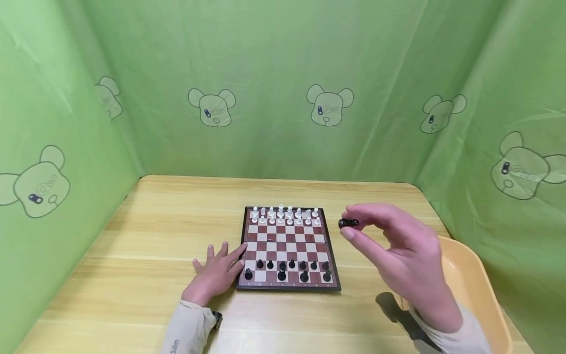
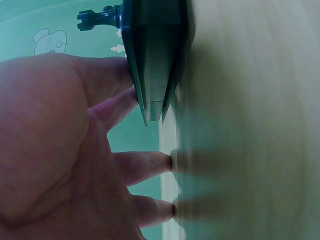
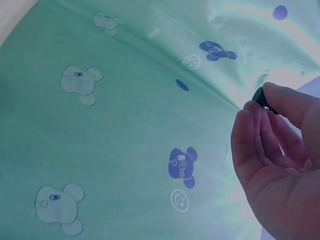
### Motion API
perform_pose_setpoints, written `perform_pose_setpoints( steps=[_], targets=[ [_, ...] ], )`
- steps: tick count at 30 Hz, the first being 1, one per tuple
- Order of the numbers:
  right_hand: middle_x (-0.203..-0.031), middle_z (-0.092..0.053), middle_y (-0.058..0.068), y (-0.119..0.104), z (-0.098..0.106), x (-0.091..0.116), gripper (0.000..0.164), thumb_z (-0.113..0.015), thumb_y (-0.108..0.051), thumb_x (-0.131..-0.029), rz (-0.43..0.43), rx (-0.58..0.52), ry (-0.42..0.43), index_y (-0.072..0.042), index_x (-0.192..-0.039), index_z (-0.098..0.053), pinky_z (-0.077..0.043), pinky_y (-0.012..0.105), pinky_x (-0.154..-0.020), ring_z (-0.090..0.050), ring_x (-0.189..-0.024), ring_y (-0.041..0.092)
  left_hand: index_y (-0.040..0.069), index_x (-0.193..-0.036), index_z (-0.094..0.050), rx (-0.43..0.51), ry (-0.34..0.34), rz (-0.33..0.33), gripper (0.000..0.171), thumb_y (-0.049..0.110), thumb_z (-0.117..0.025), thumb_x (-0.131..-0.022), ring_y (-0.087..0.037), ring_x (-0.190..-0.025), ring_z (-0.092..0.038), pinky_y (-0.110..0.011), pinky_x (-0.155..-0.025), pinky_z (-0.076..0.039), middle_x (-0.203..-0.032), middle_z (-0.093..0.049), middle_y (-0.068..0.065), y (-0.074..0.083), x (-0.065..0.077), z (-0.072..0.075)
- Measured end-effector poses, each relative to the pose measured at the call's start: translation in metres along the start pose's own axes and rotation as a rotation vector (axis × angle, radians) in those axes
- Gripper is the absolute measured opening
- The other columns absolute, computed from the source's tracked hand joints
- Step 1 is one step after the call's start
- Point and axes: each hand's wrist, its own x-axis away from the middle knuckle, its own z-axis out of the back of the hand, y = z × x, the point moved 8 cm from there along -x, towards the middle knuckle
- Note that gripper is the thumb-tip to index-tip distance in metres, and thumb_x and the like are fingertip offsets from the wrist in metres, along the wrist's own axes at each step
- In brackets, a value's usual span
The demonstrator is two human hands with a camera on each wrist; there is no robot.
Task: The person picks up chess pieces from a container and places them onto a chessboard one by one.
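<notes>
A chessboard (image 1: 287, 246) with brown and white squares lies on the table. White pieces (image 1: 280, 215) fill its two far rows, and black pieces (image 1: 282, 274) stand in the two near rows with gaps between some in the nearest one. My left hand (image 1: 214, 278) is spread at the board's left side; thumb and forefinger touch its dark edge (image 2: 155, 60), while other fingertips rest on the table. A black rook (image 2: 97, 19) stands on the board in the left wrist view. To the board's right, my right hand (image 1: 404, 250) pinches a black chess piece (image 1: 348, 223) in the air, tipped sideways, partly covered by fingertips.
An orange-yellow tray (image 1: 479, 285) sits at the table's right side, partly behind the right forearm. Green cloth walls (image 1: 274, 147) with bear drawings enclose the wooden table (image 1: 177, 211) at the back and both sides.
</notes>
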Motion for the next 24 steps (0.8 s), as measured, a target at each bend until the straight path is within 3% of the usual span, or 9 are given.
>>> perform_pose_setpoints(
  steps=[5, 15, 24],
  targets=[
    [-0.105, -0.075, 0.015, 0.001, -0.007, -0.006, 0.038, -0.081, -0.003, -0.089, -0.018, -0.062, 0.071, 0.025, -0.102, -0.059, -0.059, 0.024, -0.089, -0.072, -0.096, 0.019, 0.030, -0.161, -0.040, 0.000, -0.002, -0.002, 0.052, 0.039, -0.046, -0.110, -0.062, -0.149, -0.005, -0.089, -0.104, 0.005, -0.165, -0.024, -0.028, 0.000, 0.001, 0.000],
    [-0.097, -0.073, 0.017, -0.003, -0.013, -0.006, 0.020, -0.077, 0.019, -0.079, -0.020, -0.211, 0.254, 0.021, -0.090, -0.060, -0.060, 0.029, -0.091, -0.072, -0.099, 0.027, 0.030, -0.161, -0.039, -0.013, 0.001, -0.007, 0.052, 0.039, -0.045, -0.110, -0.062, -0.149, -0.006, -0.089, -0.104, 0.005, -0.165, -0.025, -0.029, 0.000, -0.001, 0.001],
    [-0.103, -0.075, 0.019, 0.003, -0.028, -0.007, 0.022, -0.081, 0.011, -0.082, -0.061, -0.230, 0.267, 0.019, -0.095, -0.065, -0.059, 0.033, -0.095, -0.073, -0.102, 0.028, 0.028, -0.161, -0.040, -0.004, 0.000, -0.007, 0.052, 0.038, -0.046, -0.110, -0.063, -0.149, -0.006, -0.089, -0.104, 0.004, -0.165, -0.025, -0.029, 0.001, 0.000, 0.001]
  ],
)
